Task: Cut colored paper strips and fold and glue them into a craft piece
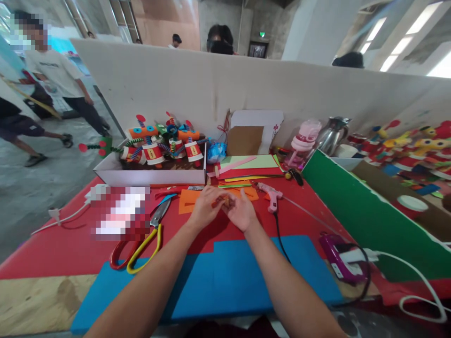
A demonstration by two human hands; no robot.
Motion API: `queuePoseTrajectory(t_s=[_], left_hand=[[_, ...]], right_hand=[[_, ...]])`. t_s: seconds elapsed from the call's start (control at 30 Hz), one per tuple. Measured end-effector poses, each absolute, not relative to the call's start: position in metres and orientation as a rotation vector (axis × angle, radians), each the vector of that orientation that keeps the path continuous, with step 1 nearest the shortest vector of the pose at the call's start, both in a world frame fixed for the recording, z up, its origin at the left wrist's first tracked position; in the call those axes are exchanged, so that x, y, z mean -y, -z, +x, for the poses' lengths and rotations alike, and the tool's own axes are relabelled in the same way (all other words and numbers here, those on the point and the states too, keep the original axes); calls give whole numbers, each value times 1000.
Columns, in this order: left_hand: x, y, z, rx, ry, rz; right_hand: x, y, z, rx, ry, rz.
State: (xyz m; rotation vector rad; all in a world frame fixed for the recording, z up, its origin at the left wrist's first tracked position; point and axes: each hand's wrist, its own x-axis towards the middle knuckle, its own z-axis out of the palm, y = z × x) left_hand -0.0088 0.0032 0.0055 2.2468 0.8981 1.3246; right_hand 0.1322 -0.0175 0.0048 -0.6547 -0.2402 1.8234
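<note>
My left hand point(207, 205) and my right hand point(242, 211) meet above the middle of the red-covered table. Their fingertips close together around something small and orange-brown point(227, 201), mostly hidden by the fingers. Under and behind them lie pieces of orange paper point(186, 199). A pink hot glue gun point(272, 195) rests just right of my right hand, its black cable running toward me. To the left of my left hand lie large scissors point(158, 230) with one red and one yellow handle. Blue sheets point(246, 277) cover the near edge beneath my forearms.
A white box point(151, 177) holds several paper-cup figures point(153, 154) at the back left. Behind my hands are coloured paper sheets point(250, 163). A green-sided box point(348, 211) and a purple power strip point(340, 258) with cables occupy the right. A white partition point(169, 84) stands behind; people are beyond.
</note>
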Motion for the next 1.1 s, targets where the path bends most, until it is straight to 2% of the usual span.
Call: queuePoseTrajectory(t_s=[0.2,0.47,0.73,0.83,1.0,1.1], left_hand=[[0,-7,-11,-1074,-1336,2162],[6,0,0,-725,-1085,2248],[9,5,2,-788,-1038,2406],[2,-10,4,-846,-932,2597],[-44,-53,-2,-1003,-555,2963],[-67,-71,-11,-1083,-532,2987]], right_hand=[[19,-9,132,89,-1748,-666],[18,-2,129,392,-1700,-817],[22,-3,124,352,-1697,-745],[22,-2,122,278,-1618,-748],[22,-1,119,226,-1536,-705],[22,0,121,247,-1507,-669]])
